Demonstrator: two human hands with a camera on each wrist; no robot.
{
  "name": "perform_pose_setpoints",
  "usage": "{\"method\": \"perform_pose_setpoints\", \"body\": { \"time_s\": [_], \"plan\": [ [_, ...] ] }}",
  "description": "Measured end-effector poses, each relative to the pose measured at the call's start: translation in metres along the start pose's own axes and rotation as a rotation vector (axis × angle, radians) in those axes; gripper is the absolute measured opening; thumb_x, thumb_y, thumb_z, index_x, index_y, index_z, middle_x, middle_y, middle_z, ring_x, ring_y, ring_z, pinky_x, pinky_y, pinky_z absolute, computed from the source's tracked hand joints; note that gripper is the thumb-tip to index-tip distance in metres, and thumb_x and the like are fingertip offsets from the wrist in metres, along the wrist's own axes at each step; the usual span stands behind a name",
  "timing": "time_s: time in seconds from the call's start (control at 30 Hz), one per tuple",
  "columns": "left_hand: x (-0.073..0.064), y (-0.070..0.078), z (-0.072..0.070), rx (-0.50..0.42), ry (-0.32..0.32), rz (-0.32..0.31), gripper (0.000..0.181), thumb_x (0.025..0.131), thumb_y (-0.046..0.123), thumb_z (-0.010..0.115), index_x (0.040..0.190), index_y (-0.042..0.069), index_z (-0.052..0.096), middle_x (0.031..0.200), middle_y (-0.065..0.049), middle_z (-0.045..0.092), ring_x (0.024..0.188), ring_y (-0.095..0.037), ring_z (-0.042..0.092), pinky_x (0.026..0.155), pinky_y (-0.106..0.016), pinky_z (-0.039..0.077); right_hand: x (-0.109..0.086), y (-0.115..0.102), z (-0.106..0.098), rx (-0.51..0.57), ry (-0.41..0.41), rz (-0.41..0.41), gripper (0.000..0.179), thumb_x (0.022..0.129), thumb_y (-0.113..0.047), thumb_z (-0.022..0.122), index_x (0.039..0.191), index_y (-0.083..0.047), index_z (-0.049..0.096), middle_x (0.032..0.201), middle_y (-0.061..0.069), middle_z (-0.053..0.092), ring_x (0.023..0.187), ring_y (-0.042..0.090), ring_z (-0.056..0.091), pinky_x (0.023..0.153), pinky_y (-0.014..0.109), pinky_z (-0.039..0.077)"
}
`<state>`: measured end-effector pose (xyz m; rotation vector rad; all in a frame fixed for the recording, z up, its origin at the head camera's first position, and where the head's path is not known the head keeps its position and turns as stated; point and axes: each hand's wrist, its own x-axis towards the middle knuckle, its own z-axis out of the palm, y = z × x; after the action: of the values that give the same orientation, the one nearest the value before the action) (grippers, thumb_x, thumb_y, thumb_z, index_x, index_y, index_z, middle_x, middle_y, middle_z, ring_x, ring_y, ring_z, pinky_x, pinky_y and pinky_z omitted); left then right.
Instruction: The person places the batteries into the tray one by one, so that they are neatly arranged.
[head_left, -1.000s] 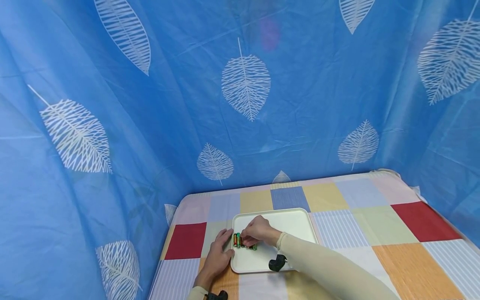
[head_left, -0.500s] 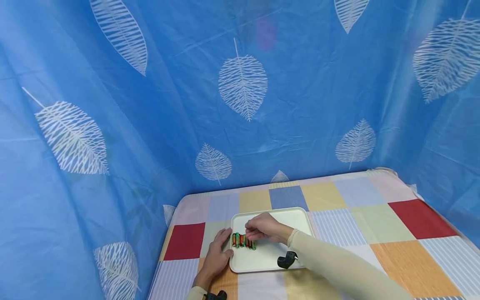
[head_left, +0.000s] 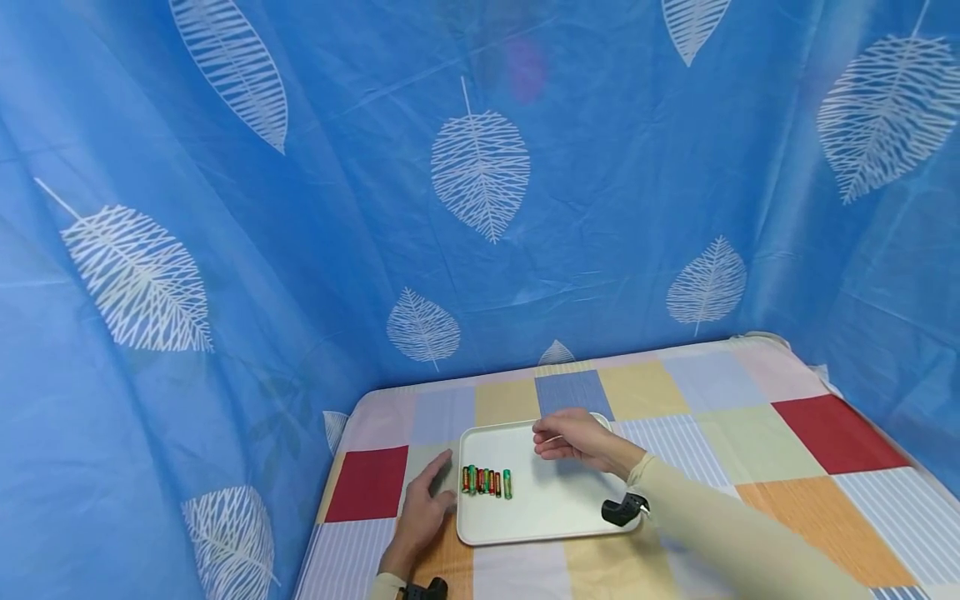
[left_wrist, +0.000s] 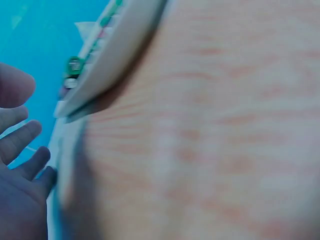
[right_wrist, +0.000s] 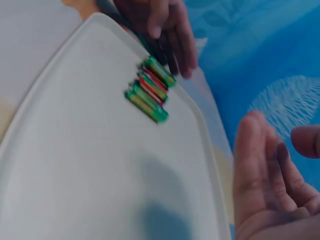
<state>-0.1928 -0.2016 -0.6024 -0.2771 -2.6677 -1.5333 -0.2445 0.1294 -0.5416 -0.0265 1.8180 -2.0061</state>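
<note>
Several small batteries (head_left: 489,482), some green and some red, lie side by side in a row toward the left of a white tray (head_left: 540,517). At the row's right end, a green battery (head_left: 507,484) sits slightly apart from the others. My left hand (head_left: 423,510) is just off the tray's left edge, thumb and fingers spread, holding nothing; the left wrist view shows its loose fingers beside the tray's rim. Over the right part of the tray hovers my right hand (head_left: 577,437), fingers loosely bent. In the right wrist view nothing shows between that hand's (right_wrist: 275,185) fingers and thumb.
A patchwork cloth (head_left: 675,450) covers the table under the tray. Blue curtains (head_left: 345,208) with white leaf prints hang behind and at both sides. A black wrist camera (head_left: 624,509) on the right wrist hangs by the tray's right edge.
My right hand has moved right, off the battery row, uncovering it. The left hand has drawn slightly left, away from the tray's rim. The view has shifted a little.
</note>
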Motion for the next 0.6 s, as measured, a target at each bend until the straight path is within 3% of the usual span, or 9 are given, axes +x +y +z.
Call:
{"method": "perform_pose_setpoints", "body": {
  "time_s": [0.07,0.17,0.3,0.43,0.6],
  "plan": [
    [-0.001,0.004,-0.007,-0.003,0.027,-0.004,0.068,0.093,-0.003,0.065,0.16,0.004,0.055,0.166,-0.021,0.053,0.157,-0.048,0.043,0.126,-0.069,0.034,-0.009,-0.002,-0.011,-0.074,0.049,-0.027,0.038,0.104,-0.018,0.068,0.126,0.013,0.068,0.1,0.012,0.078,0.083,0.015,0.08,0.077,0.03,0.067],
    [-0.003,0.011,-0.022,0.028,0.087,0.046,0.063,0.096,-0.003,0.065,0.158,0.005,0.057,0.165,-0.022,0.054,0.155,-0.049,0.046,0.123,-0.069,0.038,-0.025,-0.004,-0.028,-0.207,0.125,-0.077,0.039,0.106,-0.021,0.069,0.126,0.012,0.07,0.107,0.021,0.078,0.086,0.019,0.081,0.077,0.033,0.068],
    [-0.009,0.027,-0.048,0.096,0.195,0.137,0.055,0.103,0.002,0.065,0.158,0.005,0.057,0.163,-0.019,0.057,0.151,-0.046,0.052,0.118,-0.067,0.046,-0.053,-0.013,-0.053,-0.493,0.207,-0.228,0.033,0.107,-0.024,0.069,0.121,0.005,0.076,0.106,0.02,0.08,0.088,0.023,0.081,0.075,0.033,0.067],
    [-0.018,0.049,-0.076,0.218,0.325,0.221,0.049,0.107,0.011,0.064,0.155,0.004,0.059,0.159,-0.02,0.06,0.146,-0.047,0.057,0.113,-0.071,0.048,-0.085,-0.029,-0.076,-0.825,0.328,-0.413,0.027,0.108,-0.029,0.069,0.119,-0.007,0.08,0.105,0.008,0.082,0.091,0.021,0.079,0.077,0.035,0.065],
    [-0.026,0.074,-0.105,0.407,0.452,0.328,0.053,0.106,0.015,0.063,0.157,0.002,0.056,0.158,-0.024,0.059,0.144,-0.049,0.054,0.112,-0.079,0.043,-0.121,-0.039,-0.09,-1.029,0.508,-0.525,0.034,0.107,-0.034,0.07,0.126,-0.007,0.078,0.119,0.012,0.081,0.101,0.032,0.079,0.088,0.056,0.065]
  ]
}}
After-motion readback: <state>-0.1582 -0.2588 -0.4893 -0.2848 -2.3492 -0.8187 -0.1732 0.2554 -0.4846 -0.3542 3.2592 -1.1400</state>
